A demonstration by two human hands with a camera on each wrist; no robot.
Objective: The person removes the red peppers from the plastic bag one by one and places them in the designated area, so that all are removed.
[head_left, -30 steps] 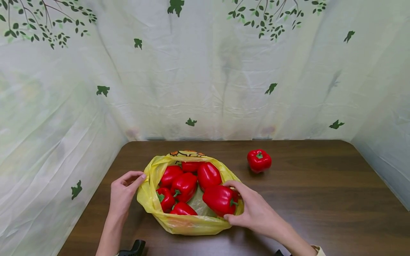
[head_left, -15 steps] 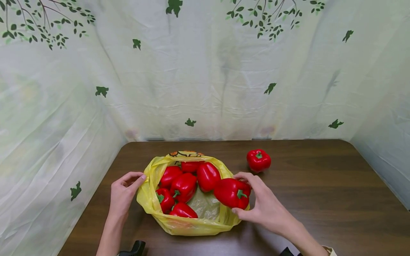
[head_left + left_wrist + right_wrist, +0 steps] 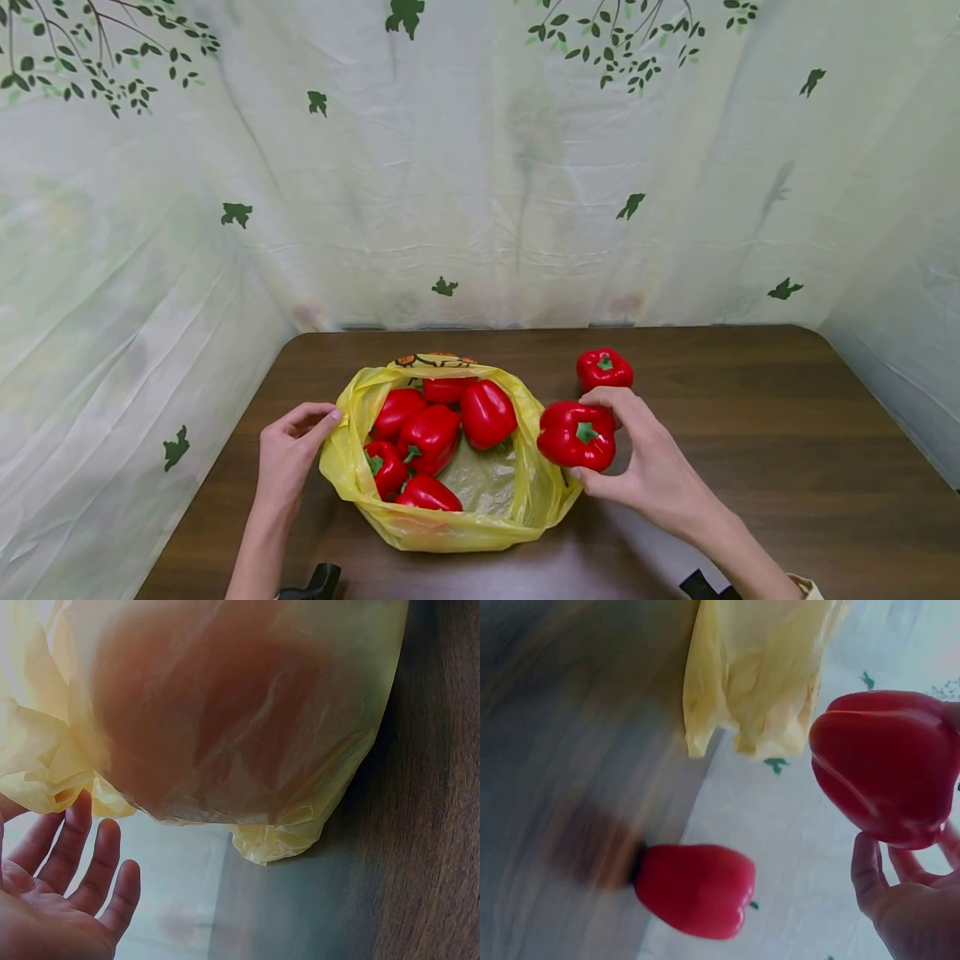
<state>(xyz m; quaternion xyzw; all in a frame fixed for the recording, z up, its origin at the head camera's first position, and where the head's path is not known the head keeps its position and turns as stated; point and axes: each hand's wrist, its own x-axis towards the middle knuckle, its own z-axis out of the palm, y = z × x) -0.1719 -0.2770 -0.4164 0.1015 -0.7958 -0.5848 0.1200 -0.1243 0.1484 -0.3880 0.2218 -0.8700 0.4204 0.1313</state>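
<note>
Now the left grip [image 3: 291, 443] pinches the yellow bag [image 3: 450, 531], likely steadying it; the right grip [image 3: 656, 471], spread wide, clasps a pepper [image 3: 573, 437].

Brown tabletop [image 3: 772, 442], wood grain, far corners rounded, pale sheen toward near side. Whitish curtain [image 3: 480, 167] behind and along both sides, creased, diagonal folds on left. Printed on it: left branch [image 3: 101, 50] and right branch [image 3: 618, 46], both leafy, hanging from top. Dark green leaves [image 3: 632, 206] scattered between and below; one low on left side, two just above tabletop's far edge. Faint pinkish blotches [image 3: 626, 306] low on curtain. Tabletop blurry in right wrist view.
</note>
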